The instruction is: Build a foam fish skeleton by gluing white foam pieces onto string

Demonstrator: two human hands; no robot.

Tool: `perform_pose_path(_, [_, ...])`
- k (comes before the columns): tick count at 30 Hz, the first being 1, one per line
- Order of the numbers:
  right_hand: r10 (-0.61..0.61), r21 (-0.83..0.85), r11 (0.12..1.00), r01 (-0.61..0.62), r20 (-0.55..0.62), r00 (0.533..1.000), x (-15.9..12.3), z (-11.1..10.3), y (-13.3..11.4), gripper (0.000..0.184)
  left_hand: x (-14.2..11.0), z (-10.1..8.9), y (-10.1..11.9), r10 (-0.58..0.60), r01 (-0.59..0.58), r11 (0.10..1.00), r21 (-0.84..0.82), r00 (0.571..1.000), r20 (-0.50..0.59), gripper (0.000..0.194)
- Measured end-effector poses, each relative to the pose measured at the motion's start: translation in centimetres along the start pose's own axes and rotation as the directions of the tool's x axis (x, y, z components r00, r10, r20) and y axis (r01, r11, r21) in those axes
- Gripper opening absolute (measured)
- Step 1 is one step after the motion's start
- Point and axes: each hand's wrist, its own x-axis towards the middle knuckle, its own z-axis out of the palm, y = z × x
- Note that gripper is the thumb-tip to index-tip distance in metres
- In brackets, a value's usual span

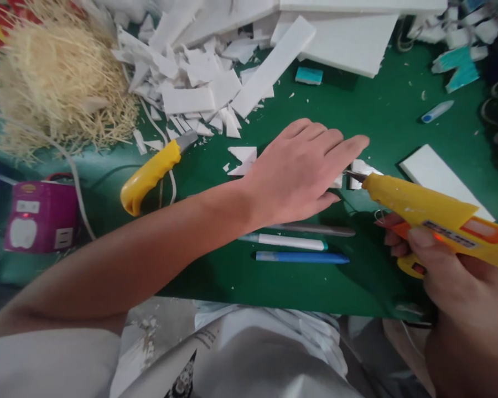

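Note:
My right hand point(452, 265) is wrapped round the handle of a yellow hot glue gun point(423, 202), whose orange trigger and small red light show. The gun's metal nozzle points left, its tip close to a small white foam piece point(338, 181) at my left hand. My left hand point(301, 166) reaches across the table, back of the hand up, thumb and fingers around that piece; the hand hides most of it. Just right of it lies another small white block point(361, 172), partly behind the nozzle. White foam scraps point(244, 159) lie by my left wrist.
A yellow-handled cutter point(151, 177) lies left on the green table point(232, 276). Pens, including a blue pen point(302, 257), lie below my left hand. Behind are piled foam offcuts point(191, 83) and straw point(58, 83). A purple power box point(43, 215) with cords stands left; a foam strip point(446, 179) lies right.

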Motion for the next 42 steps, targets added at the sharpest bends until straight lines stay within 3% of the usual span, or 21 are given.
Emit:
perform_pose_path(7, [-0.018,-0.081,0.996,0.022,0.043,0.999,0.1,-0.4,-0.4,0.035,-1.3,0.1,-1.8,-0.004,0.006,1.0,0.023,0.997,-0.081,0.03])
perform_pose_path(12, [-0.049,-0.158,0.985,0.076,0.166,0.985,0.9,-0.4,-1.1,0.037,-1.8,0.3,-1.9,-0.013,0.013,1.0,0.002,0.995,-0.104,0.016])
perform_pose_path(18, [-0.043,-0.168,0.982,0.081,0.217,0.975,1.9,1.0,-2.8,0.048,-2.2,-0.2,-1.2,-0.008,0.009,1.0,0.023,0.999,-0.045,0.025])
perform_pose_path(24, [-0.004,-0.129,0.991,0.029,0.187,0.982,1.9,1.2,-2.8,0.044,-3.2,-0.2,-2.0,-0.009,0.011,1.0,0.025,0.998,-0.068,0.061])
perform_pose_path(30, [0.001,-0.103,0.995,0.02,0.198,0.98,1.9,1.6,-2.8,0.056,-4.1,-0.1,-2.9,0.0,0.001,1.0,0.015,0.997,-0.08,0.047])
perform_pose_path(42, [-0.046,-0.144,0.986,0.079,0.215,0.975,1.9,1.0,-1.9,0.069,-4.0,-0.7,-2.0,0.039,-0.038,0.997,0.066,0.999,-0.018,0.04])
